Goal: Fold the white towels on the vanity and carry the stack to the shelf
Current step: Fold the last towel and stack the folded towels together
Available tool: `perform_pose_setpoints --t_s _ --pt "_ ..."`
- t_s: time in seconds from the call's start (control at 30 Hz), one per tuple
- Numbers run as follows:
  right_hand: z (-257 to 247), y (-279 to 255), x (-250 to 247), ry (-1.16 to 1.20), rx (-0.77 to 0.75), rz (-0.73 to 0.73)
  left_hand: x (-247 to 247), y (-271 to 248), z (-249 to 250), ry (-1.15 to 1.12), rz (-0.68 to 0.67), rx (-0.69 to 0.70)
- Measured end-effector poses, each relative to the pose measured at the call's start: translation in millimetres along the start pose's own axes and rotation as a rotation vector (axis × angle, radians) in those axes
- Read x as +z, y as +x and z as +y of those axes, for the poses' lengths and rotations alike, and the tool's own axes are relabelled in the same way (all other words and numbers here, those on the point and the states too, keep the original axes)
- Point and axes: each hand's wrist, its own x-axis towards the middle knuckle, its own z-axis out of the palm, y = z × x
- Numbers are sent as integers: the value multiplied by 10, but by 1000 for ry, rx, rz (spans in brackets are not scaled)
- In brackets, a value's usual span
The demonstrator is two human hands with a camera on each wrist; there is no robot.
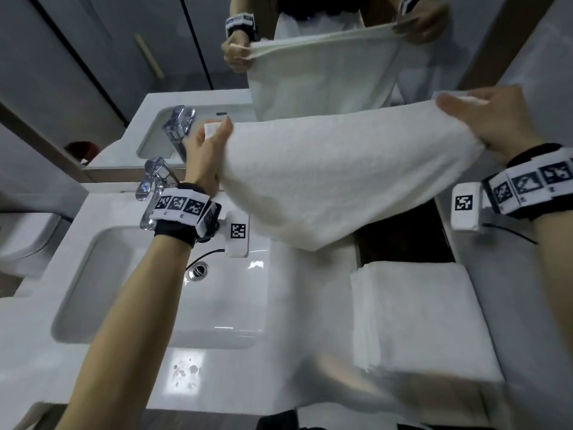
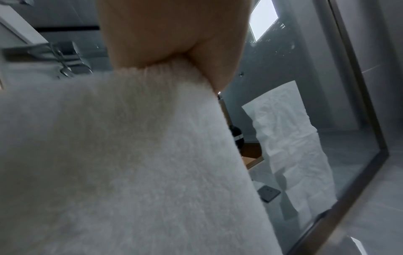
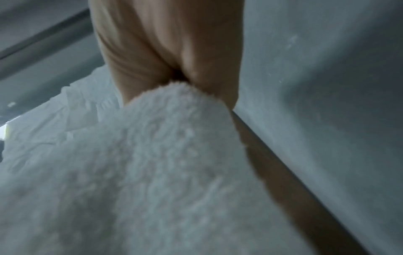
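Note:
A white towel (image 1: 325, 175) hangs stretched in the air above the vanity, its lower edge drooping toward the counter. My left hand (image 1: 210, 144) pinches its left top corner, and my right hand (image 1: 474, 116) pinches the right top corner. In the left wrist view the towel (image 2: 130, 163) fills the frame under my left hand (image 2: 174, 57). The right wrist view shows the same towel (image 3: 141, 172) clamped in my right hand (image 3: 181, 81). A stack of folded white towels (image 1: 421, 318) lies on the vanity's right side, below the held towel.
The white sink basin (image 1: 93, 283) with its drain (image 1: 197, 270) sits on the left, a chrome faucet (image 1: 153, 184) behind it. The mirror (image 1: 124, 57) stands straight ahead and reflects the towel. A wall (image 1: 533, 290) runs close along the right.

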Motion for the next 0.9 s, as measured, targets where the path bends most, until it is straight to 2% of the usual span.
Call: perform_pose_setpoints --t_s 0.1,0.2,0.33,0.47,0.57,0.73,0.8,0.9 --pt "43 25 -108 -77 -59 78 100 -48 -154 -6 -48 -34" --pt "307 58 -4 -167 -83 1 114 -58 -482 193 -60 -19" --pt "895 -1 284 -263 102 -214 44 -75 -1021 472 -90 -63" --pt "1366 -61 440 -184 331 -254 -10 -40 -1404 460 -48 -161" --pt "1552 -33 522 -199 419 -345 6 37 -1587 616 -64 -207" --pt "1579 -15 615 -166 459 -470 122 229 -1671 953 -164 -165" --pt "1562 -18 592 -137 474 -477 189 285 -1696 1172 -190 -161" --pt "1563 -31 547 -126 510 -501 350 302 -1729 1414 -316 5"
